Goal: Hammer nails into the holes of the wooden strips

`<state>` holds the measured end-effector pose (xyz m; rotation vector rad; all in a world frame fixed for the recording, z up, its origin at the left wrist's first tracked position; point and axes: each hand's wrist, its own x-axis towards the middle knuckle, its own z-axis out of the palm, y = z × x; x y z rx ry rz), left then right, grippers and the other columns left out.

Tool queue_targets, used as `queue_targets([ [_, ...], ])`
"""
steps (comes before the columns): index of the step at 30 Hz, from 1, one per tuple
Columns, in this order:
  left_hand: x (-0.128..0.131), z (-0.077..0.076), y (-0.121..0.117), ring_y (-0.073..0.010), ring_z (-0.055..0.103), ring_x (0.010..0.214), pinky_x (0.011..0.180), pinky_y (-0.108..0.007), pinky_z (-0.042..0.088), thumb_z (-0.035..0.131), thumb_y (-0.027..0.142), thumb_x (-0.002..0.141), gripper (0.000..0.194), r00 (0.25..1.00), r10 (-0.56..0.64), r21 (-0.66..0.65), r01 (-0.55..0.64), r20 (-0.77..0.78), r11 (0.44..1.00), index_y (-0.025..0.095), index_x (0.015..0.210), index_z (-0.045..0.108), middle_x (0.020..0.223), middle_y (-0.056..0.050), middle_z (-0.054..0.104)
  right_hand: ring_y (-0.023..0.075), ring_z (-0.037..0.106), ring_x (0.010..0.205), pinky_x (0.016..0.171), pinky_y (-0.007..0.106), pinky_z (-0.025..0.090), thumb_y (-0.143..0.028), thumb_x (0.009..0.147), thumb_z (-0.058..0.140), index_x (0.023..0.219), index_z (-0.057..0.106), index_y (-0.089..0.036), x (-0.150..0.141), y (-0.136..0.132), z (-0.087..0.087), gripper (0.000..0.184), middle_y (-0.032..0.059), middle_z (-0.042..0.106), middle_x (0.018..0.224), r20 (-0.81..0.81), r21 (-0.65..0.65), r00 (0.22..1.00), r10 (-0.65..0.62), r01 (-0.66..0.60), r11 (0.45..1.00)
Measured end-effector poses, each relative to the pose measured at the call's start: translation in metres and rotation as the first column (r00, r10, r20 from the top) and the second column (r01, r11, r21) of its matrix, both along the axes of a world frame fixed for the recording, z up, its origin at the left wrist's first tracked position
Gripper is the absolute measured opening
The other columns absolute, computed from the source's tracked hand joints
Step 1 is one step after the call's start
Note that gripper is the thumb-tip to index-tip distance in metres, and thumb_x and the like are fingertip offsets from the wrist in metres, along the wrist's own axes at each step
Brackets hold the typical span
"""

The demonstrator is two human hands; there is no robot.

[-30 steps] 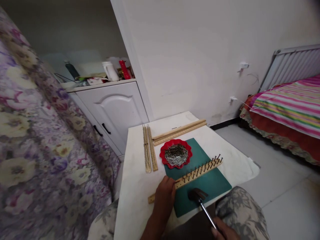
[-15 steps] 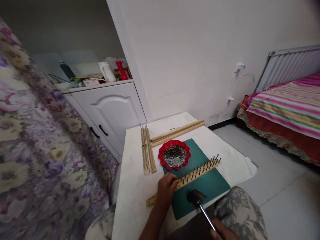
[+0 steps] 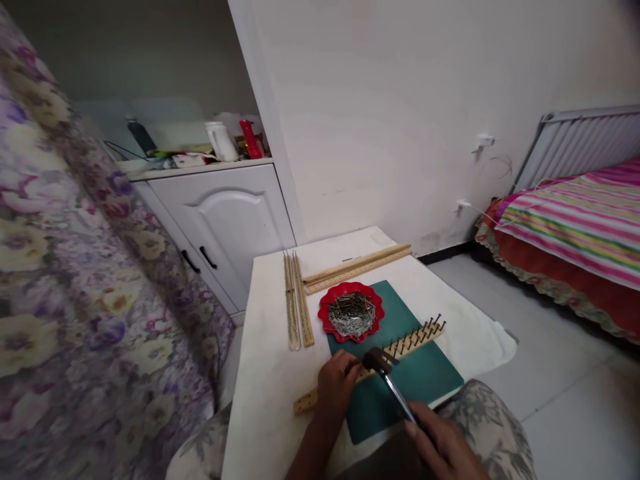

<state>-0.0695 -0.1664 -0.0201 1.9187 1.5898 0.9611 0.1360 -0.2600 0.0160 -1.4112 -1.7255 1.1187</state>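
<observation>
In the head view my right hand (image 3: 440, 437) is closed around the handle of a claw hammer (image 3: 393, 387). The hammer's head is over a wooden strip (image 3: 305, 402), just right of my left fingertips. That strip lies slantwise, partly on a green mat (image 3: 377, 413), and several dark nails (image 3: 413, 338) stand up from its right part. My left hand (image 3: 340, 380) is closed over the strip left of the hammer head; whether a nail is between its fingertips is hidden. Beyond the strip sits a red scalloped dish (image 3: 324, 320) full of loose nails (image 3: 353, 315).
Two narrow wooden strips (image 3: 299, 307) with nails lie at the left of the white table (image 3: 270, 380). More strips (image 3: 360, 265) lie along its back. A white cabinet (image 3: 230, 227) and floral curtain (image 3: 150, 347) stand left; a bed (image 3: 575, 227) is at right.
The hammer has gone up and left in the view, from over the mat onto the strip beside my left fingers. My right hand moved with it; my left hand stays at the strip.
</observation>
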Motion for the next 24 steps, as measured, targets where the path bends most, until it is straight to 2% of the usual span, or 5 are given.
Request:
queue_targets([
  [5, 0.000, -0.003, 0.002, -0.0118, 0.053, 0.067, 0.062, -0.022, 0.035, 0.053, 0.024, 0.080, 0.017, 0.999, -0.006, 0.001, 0.006, 0.038, 1.000, 0.016, 0.068, 0.061, 0.070, 0.001, 0.056, 0.0225, 0.067, 0.084, 0.077, 0.029, 0.050, -0.046, 0.090, 0.042, 0.113, 0.062, -0.024, -0.011, 0.018, -0.001, 0.038, 0.0058, 0.074, 0.093, 0.092, 0.087, 0.996, 0.007, -0.015, 0.996],
  [10, 0.000, -0.005, 0.003, -0.0116, 0.051, 0.064, 0.060, -0.022, 0.033, 0.051, 0.020, 0.079, 0.016, 0.999, 0.010, -0.015, -0.009, 0.037, 1.000, 0.015, 0.064, 0.057, 0.067, 0.001, 0.052, 0.0241, 0.066, 0.094, 0.083, 0.033, 0.049, -0.038, 0.094, 0.037, 0.117, 0.058, -0.021, -0.015, 0.019, -0.005, 0.036, 0.0104, 0.072, 0.104, 0.186, 0.066, 0.978, 0.099, -0.113, 0.991],
  [16, 0.000, -0.002, 0.001, -0.0119, 0.051, 0.065, 0.061, -0.023, 0.033, 0.050, 0.020, 0.079, 0.016, 0.999, -0.001, -0.028, 0.002, 0.049, 1.000, 0.015, 0.065, 0.057, 0.068, 0.001, 0.053, 0.0221, 0.068, 0.079, 0.075, 0.030, 0.051, -0.037, 0.094, 0.035, 0.112, 0.060, -0.021, -0.018, 0.019, 0.003, 0.035, 0.0060, 0.074, 0.081, 0.145, 0.098, 0.986, 0.080, -0.095, 0.991],
  [20, 0.002, -0.001, 0.001, -0.0124, 0.052, 0.067, 0.062, -0.023, 0.034, 0.051, 0.022, 0.081, 0.016, 1.000, -0.007, -0.010, 0.007, 0.027, 1.000, 0.016, 0.067, 0.058, 0.069, 0.001, 0.053, 0.0225, 0.068, 0.081, 0.075, 0.029, 0.052, -0.044, 0.090, 0.044, 0.108, 0.065, -0.024, -0.014, 0.014, 0.001, 0.034, 0.0058, 0.075, 0.089, 0.049, 0.146, 0.999, 0.009, -0.016, 0.989],
  [24, 0.001, 0.000, 0.000, -0.0137, 0.054, 0.071, 0.065, -0.024, 0.038, 0.052, 0.022, 0.082, 0.014, 0.999, -0.042, 0.010, 0.042, 0.016, 0.999, 0.018, 0.074, 0.062, 0.074, 0.000, 0.056, 0.0206, 0.067, 0.072, 0.069, 0.026, 0.053, -0.048, 0.088, 0.045, 0.106, 0.066, -0.024, -0.005, -0.001, -0.006, 0.037, 0.0029, 0.075, 0.075, 0.007, 0.065, 0.998, -0.054, 0.054, 0.996],
])
